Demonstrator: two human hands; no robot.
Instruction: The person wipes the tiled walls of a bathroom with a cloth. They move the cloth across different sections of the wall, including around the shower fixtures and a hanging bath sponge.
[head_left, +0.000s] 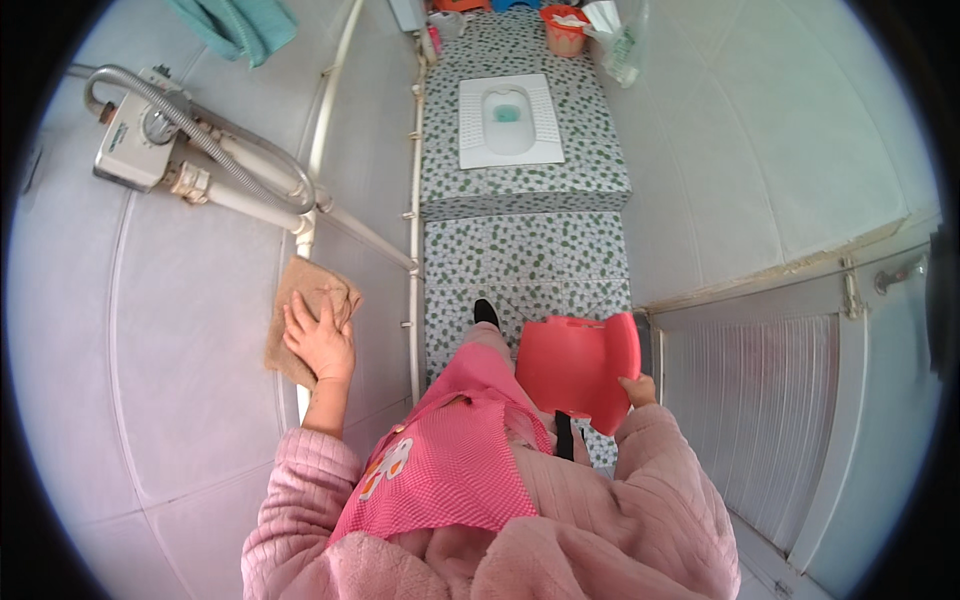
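Observation:
My left hand (322, 341) lies on a folded brown cloth (289, 367), its fingers spread over it. The cloth covers part of a white vertical pipe (303, 244) at the corner of the tiled wall (202, 315). On the other side, my right hand (640, 391) grips the edge of a red plastic piece (574, 360), which looks like a small stool. Its broad face is turned up towards me, above the floor. Part of the right hand is hidden behind its edge.
A raised step (525, 202) crosses the mosaic-tiled floor (525, 251). Beyond it is a white squat toilet (511, 154). A shower valve (142, 139) with a metal hose juts from the left wall, below a teal cloth (244, 30). A bin (565, 41) stands far back; a door (750, 412) is right.

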